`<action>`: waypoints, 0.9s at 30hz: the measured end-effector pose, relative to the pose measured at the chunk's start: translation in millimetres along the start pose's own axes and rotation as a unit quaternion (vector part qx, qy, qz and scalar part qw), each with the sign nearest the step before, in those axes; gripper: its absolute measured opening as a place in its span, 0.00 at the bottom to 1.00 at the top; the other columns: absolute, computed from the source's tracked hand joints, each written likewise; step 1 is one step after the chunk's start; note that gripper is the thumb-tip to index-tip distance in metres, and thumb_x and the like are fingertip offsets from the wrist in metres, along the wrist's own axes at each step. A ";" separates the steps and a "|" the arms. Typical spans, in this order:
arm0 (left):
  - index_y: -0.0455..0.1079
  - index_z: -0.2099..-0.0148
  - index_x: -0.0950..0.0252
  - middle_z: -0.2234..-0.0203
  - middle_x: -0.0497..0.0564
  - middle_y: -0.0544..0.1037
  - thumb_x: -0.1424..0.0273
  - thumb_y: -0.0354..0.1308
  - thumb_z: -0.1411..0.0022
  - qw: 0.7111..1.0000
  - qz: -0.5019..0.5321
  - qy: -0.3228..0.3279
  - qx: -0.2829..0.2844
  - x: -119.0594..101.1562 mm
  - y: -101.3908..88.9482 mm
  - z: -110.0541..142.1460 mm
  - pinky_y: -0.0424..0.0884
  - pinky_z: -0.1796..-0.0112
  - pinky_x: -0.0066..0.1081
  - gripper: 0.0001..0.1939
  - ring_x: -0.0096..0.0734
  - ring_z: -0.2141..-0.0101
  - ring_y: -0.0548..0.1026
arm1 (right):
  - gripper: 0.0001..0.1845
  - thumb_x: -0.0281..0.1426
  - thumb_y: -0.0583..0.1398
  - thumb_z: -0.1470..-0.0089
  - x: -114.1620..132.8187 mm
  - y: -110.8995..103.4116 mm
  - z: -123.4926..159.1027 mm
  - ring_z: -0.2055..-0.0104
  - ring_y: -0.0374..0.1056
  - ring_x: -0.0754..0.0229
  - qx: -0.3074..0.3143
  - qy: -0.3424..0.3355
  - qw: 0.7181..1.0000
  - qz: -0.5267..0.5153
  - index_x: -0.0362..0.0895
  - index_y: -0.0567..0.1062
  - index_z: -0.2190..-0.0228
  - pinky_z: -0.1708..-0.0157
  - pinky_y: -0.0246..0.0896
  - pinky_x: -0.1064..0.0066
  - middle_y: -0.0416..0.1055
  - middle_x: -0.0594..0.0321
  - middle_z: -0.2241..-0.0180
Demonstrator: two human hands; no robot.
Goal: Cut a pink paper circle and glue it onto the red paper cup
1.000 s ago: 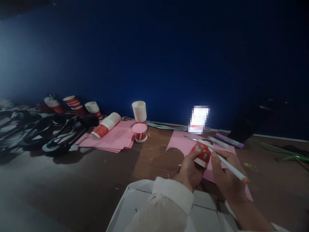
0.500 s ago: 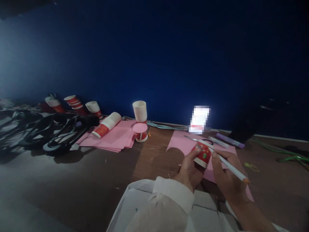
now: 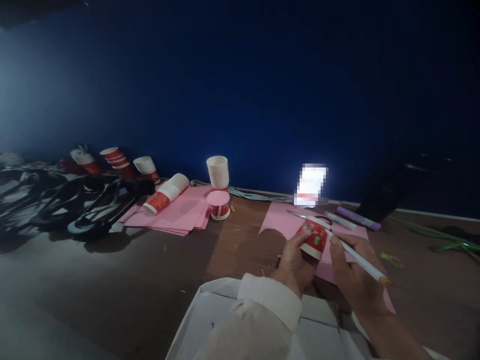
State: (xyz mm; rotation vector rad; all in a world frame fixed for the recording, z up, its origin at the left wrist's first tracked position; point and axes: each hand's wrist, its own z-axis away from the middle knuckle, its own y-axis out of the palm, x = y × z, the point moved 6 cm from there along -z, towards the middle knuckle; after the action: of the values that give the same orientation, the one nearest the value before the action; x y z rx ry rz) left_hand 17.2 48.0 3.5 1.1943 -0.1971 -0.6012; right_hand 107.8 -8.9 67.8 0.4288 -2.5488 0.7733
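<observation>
My left hand [image 3: 296, 262] is closed around a red and white paper cup [image 3: 314, 240], which it holds tilted above the table. In my right hand [image 3: 352, 267] is a white marker [image 3: 362, 262] with an orange end; its other end reaches the side of the cup. Cut pink paper [image 3: 275, 217] lies beneath both hands. Scissors [image 3: 296, 213] rest on that paper just behind the cup, their handles partly hidden by it. A purple marker [image 3: 358, 218] and a whitish marker [image 3: 340, 220] lie beyond my right hand.
Left of centre, a pink paper disc [image 3: 218, 198] sits on an upturned cup [image 3: 220, 212], before stacked white cups [image 3: 218, 172]. A cup stack [image 3: 167, 193] lies on pink sheets [image 3: 180, 215]. Black looped objects [image 3: 108, 205] crowd the left. A bright pixelated screen [image 3: 310, 185] leans at the wall.
Almost nothing differs. The whole view has shifted very slightly, and both hands keep the cup and the marker in nearly the same position.
</observation>
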 end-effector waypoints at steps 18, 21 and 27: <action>0.77 0.62 0.71 0.69 0.54 0.80 0.78 0.64 0.46 1.000 0.002 -0.006 -0.013 -0.3 -1.4 0.1 0.75 0.62 0.24 0.07 0.27 0.70 0.79 | 0.15 0.41 0.58 0.39 -0.4 -0.1 -0.1 0.61 0.75 0.51 0.009 0.008 1.000 -0.006 0.42 0.78 0.63 0.61 0.69 0.61 0.79 0.52 0.63; 0.76 0.62 0.72 0.68 0.54 0.81 0.77 0.64 0.45 1.000 0.003 -0.006 -0.011 -0.8 -1.2 0.2 0.75 0.63 0.24 0.07 0.28 0.69 0.79 | 0.15 0.40 0.58 0.39 -1.2 0.0 1.2 0.61 0.75 0.51 0.002 0.000 1.000 -0.003 0.42 0.78 0.62 0.60 0.69 0.61 0.79 0.52 0.64; 0.76 0.63 0.71 0.70 0.54 0.80 0.78 0.64 0.45 1.000 0.005 -0.007 -0.023 -1.0 -2.6 0.2 0.75 0.65 0.23 0.05 0.27 0.71 0.78 | 0.15 0.40 0.58 0.39 -3.0 1.7 2.7 0.61 0.75 0.51 0.010 -0.001 1.000 0.005 0.42 0.78 0.62 0.61 0.69 0.63 0.79 0.52 0.63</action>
State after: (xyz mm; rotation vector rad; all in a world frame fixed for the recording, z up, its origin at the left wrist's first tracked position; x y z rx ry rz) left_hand 15.4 47.7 1.4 1.1437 -0.1995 -0.6013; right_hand 108.8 -8.6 63.4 0.4229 -2.5487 0.8030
